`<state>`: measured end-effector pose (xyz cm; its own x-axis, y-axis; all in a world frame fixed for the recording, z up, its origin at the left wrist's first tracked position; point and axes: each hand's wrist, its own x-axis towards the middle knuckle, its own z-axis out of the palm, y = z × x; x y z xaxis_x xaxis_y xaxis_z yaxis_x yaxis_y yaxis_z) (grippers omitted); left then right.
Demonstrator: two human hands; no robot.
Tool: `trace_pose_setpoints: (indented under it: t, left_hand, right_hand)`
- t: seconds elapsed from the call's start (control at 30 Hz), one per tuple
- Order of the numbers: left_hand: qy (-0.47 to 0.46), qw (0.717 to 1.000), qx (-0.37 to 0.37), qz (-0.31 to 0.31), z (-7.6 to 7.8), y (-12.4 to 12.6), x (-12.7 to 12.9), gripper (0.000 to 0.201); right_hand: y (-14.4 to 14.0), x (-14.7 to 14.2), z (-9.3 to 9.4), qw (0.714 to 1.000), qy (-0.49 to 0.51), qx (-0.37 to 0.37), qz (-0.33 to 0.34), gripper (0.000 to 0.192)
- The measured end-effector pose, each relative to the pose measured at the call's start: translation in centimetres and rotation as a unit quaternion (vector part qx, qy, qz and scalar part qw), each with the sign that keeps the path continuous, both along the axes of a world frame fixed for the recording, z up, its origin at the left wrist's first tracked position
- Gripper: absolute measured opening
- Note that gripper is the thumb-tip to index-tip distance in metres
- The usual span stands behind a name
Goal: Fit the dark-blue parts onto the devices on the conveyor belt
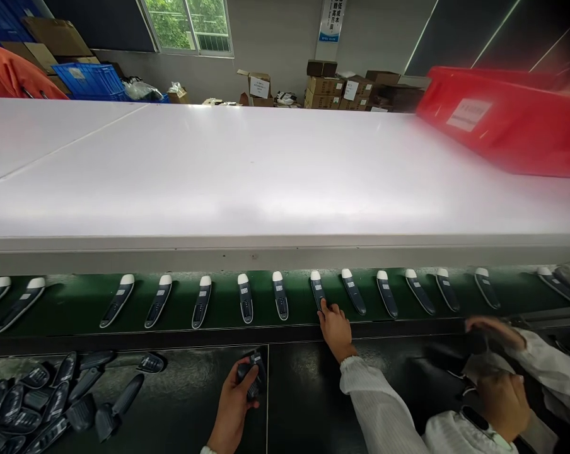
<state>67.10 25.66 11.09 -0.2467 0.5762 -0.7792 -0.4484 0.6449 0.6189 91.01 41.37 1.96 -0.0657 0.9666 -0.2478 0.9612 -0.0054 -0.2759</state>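
- The left hand (pixel 232 403), bottom centre, was clamped around a dark handset part (pixel 251 375).
- The right hand (pixel 335 328) lay open, fingertips on a handset (pixel 318 291) on the green belt (pixel 77 302).
- The red crate (pixel 507 120), upper right, bore a label too blurred to read.

Dark remote part (pixel 251 377) held upright; white-tipped remote (pixel 318 291) lies on belt
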Motion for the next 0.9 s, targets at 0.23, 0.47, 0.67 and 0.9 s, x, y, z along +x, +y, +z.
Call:
trace_pose_setpoints:
  t: [0.23,0.47,0.67,0.9]
  left_hand:
    - [-0.099,0.995,0.018,0.013,0.1,1.6,4.0,0.054]
    - [-0.102,0.994,0.031,-0.026,-0.1,2.3,5.2,0.046]
    - [-0.042,0.999,0.016,-0.022,0.7,2.5,4.5,0.046]
    - [-0.013,1.0,0.008,-0.006,0.8,2.1,3.1,0.028]
  right_hand:
    - [-5.0,-1.0,3.7,0.972,0.229,-0.039,-0.019,0.06]
    - [-11.6,-4.9,8.1,0.831,0.506,-0.227,-0.025,0.054]
    - [-9.7,-5.4,7.4,0.882,0.442,-0.164,0.009,0.057]
    - [-2.3,-4.5,2.3,0.995,0.093,0.026,0.018,0.049]
